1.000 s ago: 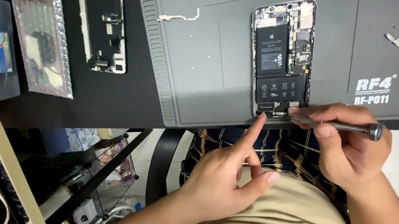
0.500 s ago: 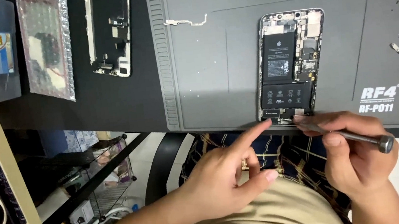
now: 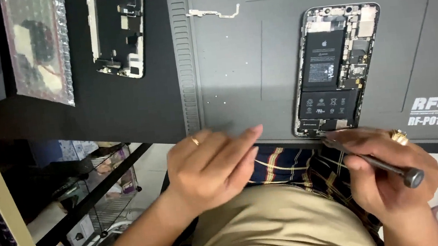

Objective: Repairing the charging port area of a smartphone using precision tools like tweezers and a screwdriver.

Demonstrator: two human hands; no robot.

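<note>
We're looking down at an opened phone [image 3: 337, 67] lying face-down on the grey repair mat [image 3: 235, 72], its back off and the black battery [image 3: 325, 58] and boards bare — so the opening-up is clearly behind us. A detached screen assembly [image 3: 118, 30] sits well apart on the dark desk to the left, beside a bubble-wrap pouch [image 3: 37, 47], and a thin metal bracket [image 3: 214, 13] lies loose on the mat, with a few tiny bits near the mat's right edge.

Our right hand [image 3: 392, 175] has its fingers clamped on a slim screwdriver [image 3: 372, 158], tip right at the phone's bottom edge. Our left hand [image 3: 210, 167] hovers at the mat's near rim, fingers together and extended, holding nothing.

We'd judge the work midway — shell open, some parts out, but battery and main board still seated, and the bottom end is what's in hand.
</note>
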